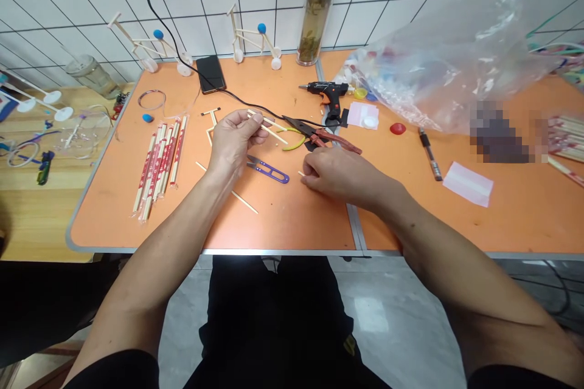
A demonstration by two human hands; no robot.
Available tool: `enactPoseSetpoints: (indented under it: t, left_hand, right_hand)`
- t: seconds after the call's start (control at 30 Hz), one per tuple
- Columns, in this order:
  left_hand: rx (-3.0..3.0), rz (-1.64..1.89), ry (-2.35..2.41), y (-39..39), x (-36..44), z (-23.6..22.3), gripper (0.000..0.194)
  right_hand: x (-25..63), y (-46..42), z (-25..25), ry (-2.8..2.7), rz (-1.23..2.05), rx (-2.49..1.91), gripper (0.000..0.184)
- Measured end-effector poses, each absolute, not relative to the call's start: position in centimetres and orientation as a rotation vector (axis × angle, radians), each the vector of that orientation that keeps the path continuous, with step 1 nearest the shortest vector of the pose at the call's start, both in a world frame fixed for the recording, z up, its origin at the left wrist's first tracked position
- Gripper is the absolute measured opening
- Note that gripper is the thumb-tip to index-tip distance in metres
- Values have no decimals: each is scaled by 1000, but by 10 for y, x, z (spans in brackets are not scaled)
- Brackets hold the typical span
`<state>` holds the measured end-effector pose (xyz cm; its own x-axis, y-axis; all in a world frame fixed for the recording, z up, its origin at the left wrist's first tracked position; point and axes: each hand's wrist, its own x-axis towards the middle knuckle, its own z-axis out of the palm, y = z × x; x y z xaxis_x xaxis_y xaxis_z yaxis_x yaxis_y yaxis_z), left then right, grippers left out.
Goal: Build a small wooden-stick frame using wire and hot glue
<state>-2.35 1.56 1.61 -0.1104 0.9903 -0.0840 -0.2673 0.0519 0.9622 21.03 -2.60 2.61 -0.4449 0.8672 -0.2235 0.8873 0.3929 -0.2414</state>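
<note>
Orange counter spreads beneath both hands, and nearest on it a loose stick runs under the left wrist. The right hand is curled nearly into a fist, thumb closed against forefinger on a stick end; the rest of that piece is hidden. Between the hands lie purple snips. The left hand pinches thin sticks between thumb and fingers; these look cut and bare, not yet fixed to anything.

Just beyond the right hand are pliers. Left of the left hand, wrapped sticks look like unused stock. Just past the left hand is a small joined frame, partly hidden; I judge it part-built, as neither discs nor ball show on it. A glue gun rests farther beyond the right hand.

Farthest past the left hand, by the wall, stand a frame and, left of it, a second frame. Each has white discs and a blue ball, so both seem finished.
</note>
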Motion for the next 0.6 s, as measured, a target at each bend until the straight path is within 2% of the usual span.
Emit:
enactPoseSetpoints:
  t: [0.3,0.5,0.6]
  left_hand:
    - [896,1363,1151,16,-25,16,35]
    - [893,1365,1138,17,-25,16,34]
    - [891,1367,1136,17,-24,16,32]
  right_hand:
    - [200,-26,19,2604,-235,1595,23]
    - [203,-24,24,2596,-345,1542,22]
    - [201,-28,25,2604,-296,1483,24]
